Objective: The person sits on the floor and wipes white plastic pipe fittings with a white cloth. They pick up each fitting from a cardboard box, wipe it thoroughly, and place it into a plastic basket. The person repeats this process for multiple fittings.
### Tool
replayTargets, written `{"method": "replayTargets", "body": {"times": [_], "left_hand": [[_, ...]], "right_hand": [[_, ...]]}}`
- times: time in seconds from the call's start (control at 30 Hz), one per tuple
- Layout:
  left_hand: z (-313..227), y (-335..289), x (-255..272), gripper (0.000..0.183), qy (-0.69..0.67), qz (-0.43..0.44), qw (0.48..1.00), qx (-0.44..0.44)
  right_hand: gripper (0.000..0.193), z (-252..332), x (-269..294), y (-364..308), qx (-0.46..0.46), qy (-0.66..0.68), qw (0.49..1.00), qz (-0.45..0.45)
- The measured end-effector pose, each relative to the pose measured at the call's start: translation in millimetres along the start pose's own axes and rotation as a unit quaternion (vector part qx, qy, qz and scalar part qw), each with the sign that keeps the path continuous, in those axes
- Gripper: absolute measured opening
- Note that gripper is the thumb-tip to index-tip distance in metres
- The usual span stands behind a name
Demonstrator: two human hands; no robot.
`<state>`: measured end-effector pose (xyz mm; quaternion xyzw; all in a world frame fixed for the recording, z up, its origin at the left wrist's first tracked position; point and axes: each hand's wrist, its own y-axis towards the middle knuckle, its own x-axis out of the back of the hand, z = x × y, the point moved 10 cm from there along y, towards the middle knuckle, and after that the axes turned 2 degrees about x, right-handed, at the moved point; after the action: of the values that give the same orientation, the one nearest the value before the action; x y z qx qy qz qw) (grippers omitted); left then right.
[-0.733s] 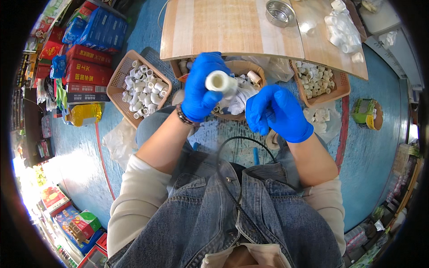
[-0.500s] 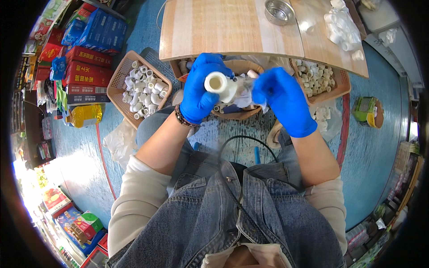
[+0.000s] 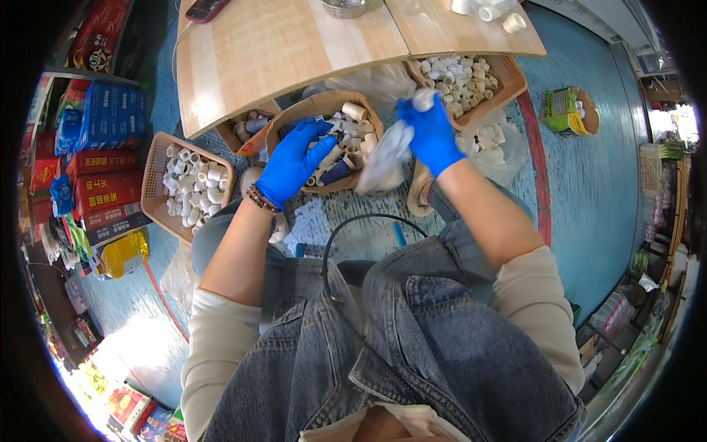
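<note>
My left hand [image 3: 293, 163], in a blue glove, reaches over a cardboard box [image 3: 274, 136] of mixed pipe fittings [image 3: 353, 136]. Its thumb and fingers are apart, and I see nothing held; the fingertips are partly hidden among the fittings. My right hand [image 3: 432, 138], also gloved in blue, is closed beside the right-hand basket [image 3: 508, 77]. A white cloth [image 3: 388, 156], blurred by motion, hangs from it over the box's right edge. At its fingertips shows a whitish pipe fitting [image 3: 423, 99], its shape unclear.
A wooden table [image 3: 294, 59] spans the far side, bearing a metal bowl [image 3: 345, 7] and white fittings [image 3: 514, 23]. Another basket [image 3: 152, 177] of white fittings stands left, near stacked red boxes [image 3: 110, 177] and an oil bottle [image 3: 121, 254]. A green-labelled tub [image 3: 567, 112] stands right.
My left hand has let go of the large white pipe fitting and lowered to the box. My right hand has moved toward the right-hand basket with the cloth. The view has shifted right.
</note>
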<state>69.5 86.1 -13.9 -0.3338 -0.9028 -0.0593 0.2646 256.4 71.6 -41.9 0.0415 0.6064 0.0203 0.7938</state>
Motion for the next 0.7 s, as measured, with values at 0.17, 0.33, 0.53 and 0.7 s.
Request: {"method": "replayTargets", "body": {"times": [0.17, 0.33, 0.53, 0.7], "left_hand": [[38, 6, 9, 0.038, 0.004, -0.023, 0.999, 0.040], [69, 0, 17, 0.034, 0.105, 0.004, 0.982, 0.156], [18, -43, -109, 0.054, -0.123, 0.351, 0.928, 0.020], [106, -28, -136, 0.038, 0.041, 0.343, 0.929, 0.132]], "right_hand": [[0.045, -7, 53, -36, -0.182, -0.309, 0.901, -0.245], [0.033, -98, -28, -65, -0.351, -0.585, 0.718, 0.136], [0.028, -125, -44, -108, -0.423, -0.617, 0.601, 0.282], [0.028, -100, -41, -94, -0.314, -0.771, 0.468, 0.297]]}}
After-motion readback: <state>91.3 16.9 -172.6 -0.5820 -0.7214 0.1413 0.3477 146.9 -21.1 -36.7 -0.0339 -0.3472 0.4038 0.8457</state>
